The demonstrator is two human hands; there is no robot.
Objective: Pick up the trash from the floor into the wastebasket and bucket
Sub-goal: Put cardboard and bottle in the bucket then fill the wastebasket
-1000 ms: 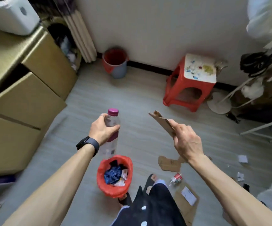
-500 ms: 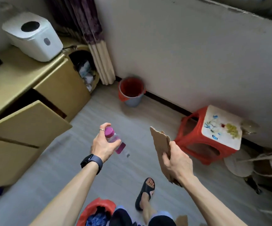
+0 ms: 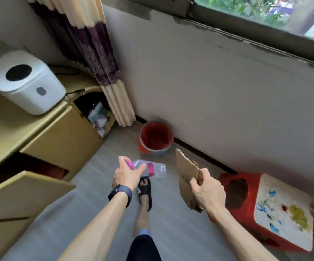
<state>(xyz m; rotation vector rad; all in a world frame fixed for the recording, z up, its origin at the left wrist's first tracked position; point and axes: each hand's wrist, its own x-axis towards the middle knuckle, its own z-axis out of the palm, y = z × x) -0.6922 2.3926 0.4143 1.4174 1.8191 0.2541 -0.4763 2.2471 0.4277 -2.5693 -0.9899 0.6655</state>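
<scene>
**Bottle (image 3: 152, 168) and cardboard (image 3: 187, 174) in hand, bucket (image 3: 155, 137) at the far edge of the floor (image 3: 171, 232)**

At the far left we see a white appliance (image 3: 23, 81) sitting on top of a gold cabinet (image 3: 5, 132). Just right of it, an open compartment (image 3: 97, 115) holds crumpled papers, and a striped curtain (image 3: 96, 53) hangs down to the floor beside it.

Our left hand (image 3: 128, 174) wears a dark watch (image 3: 121, 193). Its fingers grip the clear plastic bottle at the neck, around the pink cap. The bottle lies nearly level in the air, base pointing right, with a pink label band around its middle.

Beyond it, the bucket stands upright on the floor, against the foot of the wall. It is red inside and grey low on the outside. Below the bottle, one foot in a black sandal (image 3: 144, 189) is planted on the floor.

Further right, the fingers of our right hand (image 3: 207, 191) pinch the torn sheet of brown cardboard along its right edge, holding it upright above the floor. A red stool (image 3: 246, 194) with a white painted top stands at the right, near the wall.
</scene>
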